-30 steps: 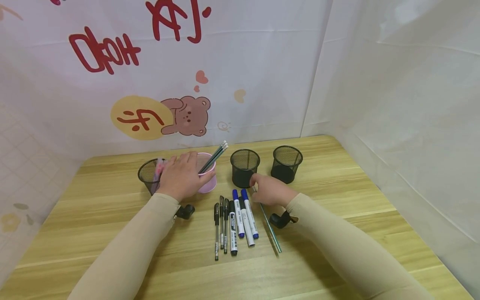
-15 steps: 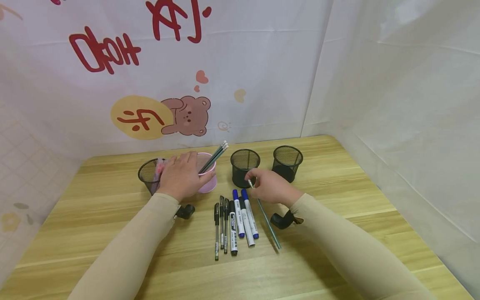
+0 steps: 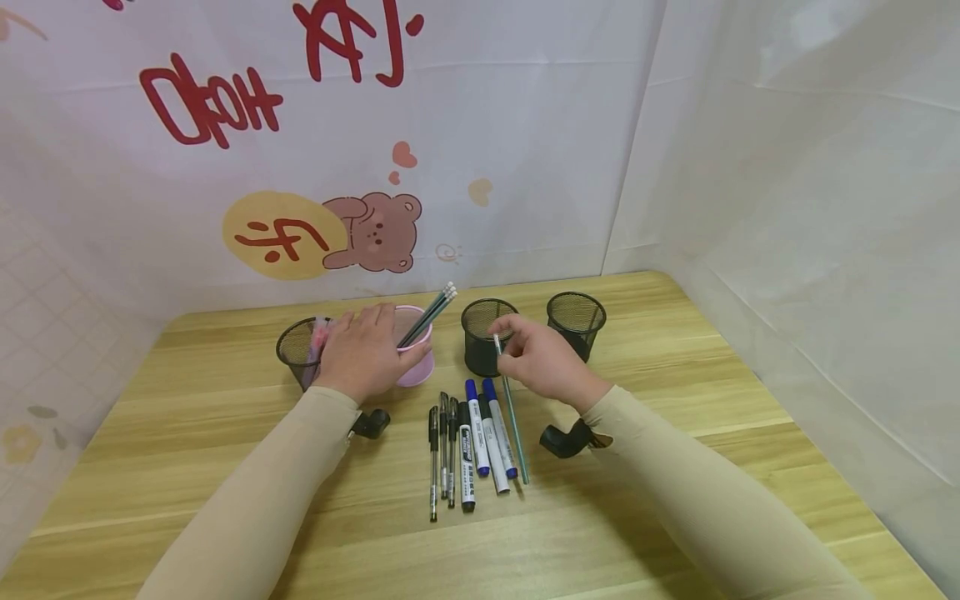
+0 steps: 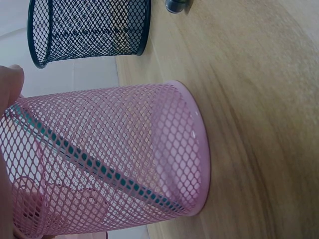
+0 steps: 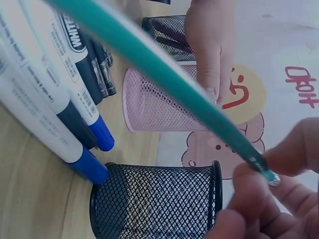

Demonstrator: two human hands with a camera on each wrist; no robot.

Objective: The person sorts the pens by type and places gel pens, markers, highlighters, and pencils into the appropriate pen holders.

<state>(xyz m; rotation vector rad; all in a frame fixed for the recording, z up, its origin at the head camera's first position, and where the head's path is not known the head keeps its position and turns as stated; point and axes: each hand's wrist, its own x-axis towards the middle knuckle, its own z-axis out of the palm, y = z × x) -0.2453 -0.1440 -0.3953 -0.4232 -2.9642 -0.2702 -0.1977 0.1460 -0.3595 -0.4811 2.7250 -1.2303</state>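
My right hand (image 3: 546, 363) pinches a green pencil (image 3: 513, 425) near its white-tipped upper end, in front of the middle black mesh cup (image 3: 480, 354). In the right wrist view the pencil (image 5: 169, 82) runs down from the fingers (image 5: 249, 184). At the left, my left hand (image 3: 360, 354) rests over the rim of the pink mesh cup (image 3: 417, 372), its thumb along the front. Several green pencils (image 3: 429, 317) lean inside that cup. The left wrist view shows the pink cup (image 4: 114, 154) close up, with green pencils slanting inside.
Black pens (image 3: 433, 462) and blue- and black-capped markers (image 3: 480, 437) lie side by side in front of the cups. A black mesh cup (image 3: 576, 312) stands at the right. Another black mesh cup (image 3: 296, 346), holding something pinkish, is at the left. White sheeting rises behind the table.
My right hand has lifted the pencil's top end up toward the middle black cup, and its lower end has swung left toward the markers. My left hand has stayed in place.
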